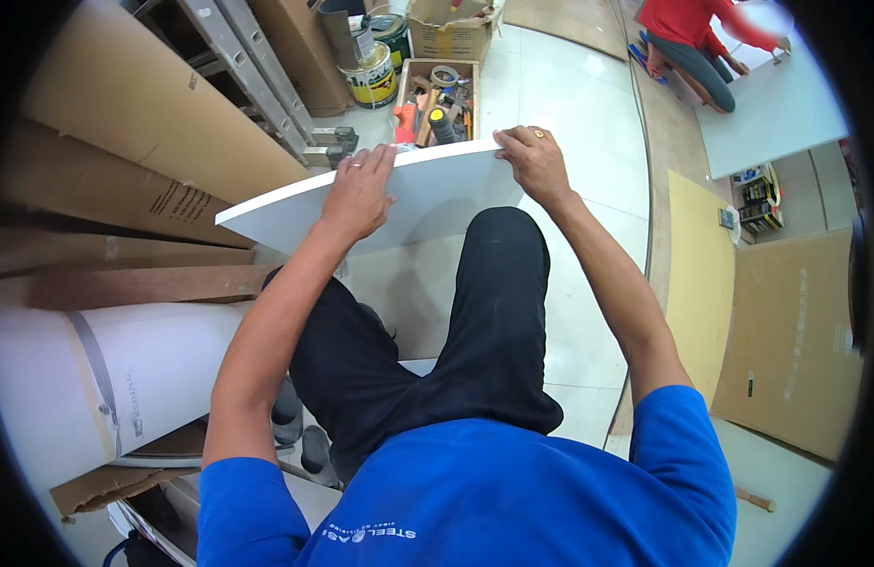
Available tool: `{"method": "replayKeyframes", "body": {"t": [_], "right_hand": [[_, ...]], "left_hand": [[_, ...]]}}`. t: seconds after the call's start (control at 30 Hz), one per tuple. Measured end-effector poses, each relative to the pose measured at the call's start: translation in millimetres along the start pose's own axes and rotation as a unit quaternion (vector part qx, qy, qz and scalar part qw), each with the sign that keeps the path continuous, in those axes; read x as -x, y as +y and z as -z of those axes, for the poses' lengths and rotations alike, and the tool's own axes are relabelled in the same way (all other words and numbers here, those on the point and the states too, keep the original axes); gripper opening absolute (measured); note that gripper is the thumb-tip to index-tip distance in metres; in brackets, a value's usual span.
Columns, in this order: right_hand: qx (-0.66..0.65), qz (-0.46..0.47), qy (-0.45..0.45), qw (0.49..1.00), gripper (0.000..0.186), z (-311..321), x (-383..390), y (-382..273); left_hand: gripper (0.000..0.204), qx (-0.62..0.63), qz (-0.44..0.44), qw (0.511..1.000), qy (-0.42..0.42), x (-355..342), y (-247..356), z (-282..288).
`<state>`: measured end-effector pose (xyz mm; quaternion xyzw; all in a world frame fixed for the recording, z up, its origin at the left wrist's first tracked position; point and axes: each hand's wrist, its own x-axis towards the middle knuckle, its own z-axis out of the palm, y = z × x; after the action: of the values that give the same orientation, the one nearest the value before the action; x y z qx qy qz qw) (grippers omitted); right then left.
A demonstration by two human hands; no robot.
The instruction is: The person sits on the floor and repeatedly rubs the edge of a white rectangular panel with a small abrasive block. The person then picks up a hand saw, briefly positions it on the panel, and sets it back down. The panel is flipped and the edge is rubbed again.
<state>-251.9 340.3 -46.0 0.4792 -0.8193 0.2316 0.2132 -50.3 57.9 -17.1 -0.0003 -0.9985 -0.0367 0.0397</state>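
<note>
A white board [437, 194] stands on edge in front of my knees, its long upper edge curving across the view. My left hand [361, 194] lies over that edge left of the middle, fingers hooked on its top and thumb against the near face. At the board's right end, my right hand [534, 165] grips the corner between thumb and bent fingers. Just beyond the board is a wooden tool box [475, 94] with a tape roll [444, 76], an orange-handled tool [405, 123] and other hand tools. The board's lower edge is partly hidden by my legs.
Cardboard sheets [125, 80] and an aluminium ladder [257, 76] lean at the left, above a large white roll [163, 378]. Paint cans [372, 80] stand behind. At far right, a person in red [678, 24] kneels by a white panel [772, 118]; a yellow sheet [697, 274] lies nearer.
</note>
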Motion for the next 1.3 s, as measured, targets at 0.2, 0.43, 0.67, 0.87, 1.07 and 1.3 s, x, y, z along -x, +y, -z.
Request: {"method": "replayKeyframes", "body": {"t": [0.2, 0.43, 0.67, 0.87, 1.07, 1.3], "right_hand": [[0.021, -0.024, 0.003, 0.999, 0.022, -8.3, 1.1, 1.5], [0.074, -0.009, -0.021, 0.997, 0.033, -3.7, 13.9, -0.2], [-0.244, -0.260, -0.051, 0.933, 0.112, 10.5, 39.8, 42.3], [-0.560, -0.359, -0.024, 0.747, 0.093, -15.7, 58.2, 43.8], [-0.471, -0.447, 0.108, 0.752, 0.079, -42.8, 40.6, 20.7], [-0.320, -0.494, 0.216, 0.779, 0.067, -61.5, 19.5, -1.6]], "left_hand": [[0.077, 0.021, -0.020, 0.999, 0.017, -66.0, 65.7, -11.7], [0.036, 0.211, 0.020, 0.974, 0.083, -109.9, 114.9, -22.6], [0.050, 0.187, 0.036, 0.981, 0.043, -106.9, 116.4, -25.7], [0.081, 0.107, -0.044, 0.993, -0.011, -64.3, 42.1, 9.6], [0.044, 0.266, 0.102, 0.958, -0.020, -2.0, -33.2, 9.5], [0.029, 0.249, 0.127, 0.956, 0.085, -6.6, -26.8, -11.7]]}}
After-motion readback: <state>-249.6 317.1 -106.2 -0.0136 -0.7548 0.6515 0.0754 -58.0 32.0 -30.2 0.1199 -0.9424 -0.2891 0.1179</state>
